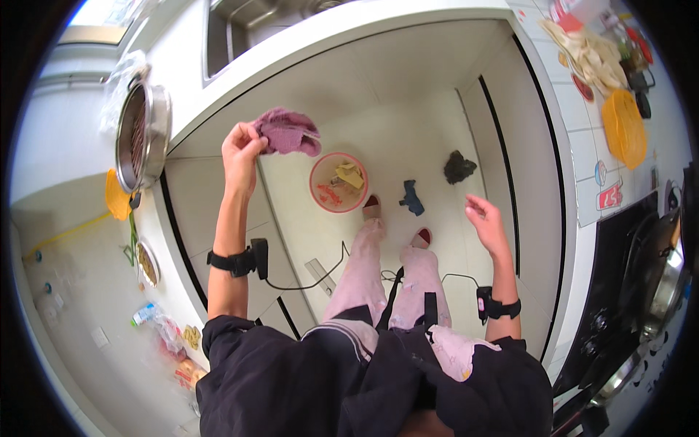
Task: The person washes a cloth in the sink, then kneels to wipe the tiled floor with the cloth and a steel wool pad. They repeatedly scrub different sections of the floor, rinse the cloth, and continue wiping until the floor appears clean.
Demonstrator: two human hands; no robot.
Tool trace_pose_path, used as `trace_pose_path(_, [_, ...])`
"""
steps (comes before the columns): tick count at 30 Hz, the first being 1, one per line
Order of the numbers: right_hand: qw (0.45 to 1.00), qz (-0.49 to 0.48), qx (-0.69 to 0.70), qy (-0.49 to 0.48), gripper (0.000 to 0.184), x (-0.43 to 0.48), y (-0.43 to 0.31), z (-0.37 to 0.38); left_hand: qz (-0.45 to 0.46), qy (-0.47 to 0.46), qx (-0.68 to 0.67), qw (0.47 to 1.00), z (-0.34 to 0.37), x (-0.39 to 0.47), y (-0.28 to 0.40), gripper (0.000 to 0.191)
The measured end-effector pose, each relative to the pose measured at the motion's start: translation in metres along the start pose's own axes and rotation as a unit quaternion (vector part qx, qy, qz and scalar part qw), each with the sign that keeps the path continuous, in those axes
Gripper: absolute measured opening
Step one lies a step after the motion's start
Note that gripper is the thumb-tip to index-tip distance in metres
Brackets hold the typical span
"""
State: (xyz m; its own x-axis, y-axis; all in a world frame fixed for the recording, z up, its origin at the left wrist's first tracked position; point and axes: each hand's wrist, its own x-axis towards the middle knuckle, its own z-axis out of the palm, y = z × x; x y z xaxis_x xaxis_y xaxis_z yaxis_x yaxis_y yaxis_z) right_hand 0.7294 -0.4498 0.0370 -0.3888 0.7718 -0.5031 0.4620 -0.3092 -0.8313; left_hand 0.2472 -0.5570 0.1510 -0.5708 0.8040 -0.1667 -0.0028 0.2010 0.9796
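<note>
Pinched between the thumb and fingers of my left hand (241, 150) is a purple cloth (288, 133), folded and hanging in the air. Below it on the floor stands a round trash bin with a pink rim (312, 185), holding a yellowish piece and some red scraps. My right hand (487, 221) is held out over the floor on the right with its fingers apart and nothing in it. A crumpled blue cloth (412, 198) lies on the floor near my slippers (421, 238). Farther right, close to the cabinet, lies a dark crumpled heap (458, 167).
White counters surround me on three sides, with a steel sink (256, 33) ahead. A steel pot (161, 136) and a plate of food (146, 264) are on the left. To the right are a black stovetop (600, 306), a yellow basket (624, 129) and a cream cloth (592, 57).
</note>
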Motion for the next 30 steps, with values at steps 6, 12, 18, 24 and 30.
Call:
trace_pose_path(6, [0.992, -0.115, 0.006, -0.052, 0.036, 0.015, -0.1, 0.042, 0.081, 0.05, -0.273, 0.957, -0.043, 0.006, 0.046, 0.03])
trace_pose_path(12, [0.986, -0.148, -0.012, -0.073, 0.037, -0.028, -0.098, 0.001, 0.072, 0.097, -0.304, 0.945, -0.058, -0.018, 0.061, 0.033])
trace_pose_path(18, [0.996, 0.01, -0.092, -0.007, 0.04, -0.057, -0.065, -0.056, 0.02, 0.218, -0.312, 0.925, -0.058, -0.065, 0.049, 0.035])
trace_pose_path(24, [0.989, -0.086, -0.08, -0.091, 0.04, -0.025, -0.072, -0.048, 0.007, 0.235, -0.338, 0.911, -0.084, -0.101, 0.054, 0.041])
trace_pose_path(30, [0.98, -0.134, 0.002, -0.146, 0.039, -0.011, -0.108, -0.018, 0.025, 0.312, -0.27, 0.911, -0.12, -0.116, 0.076, 0.049])
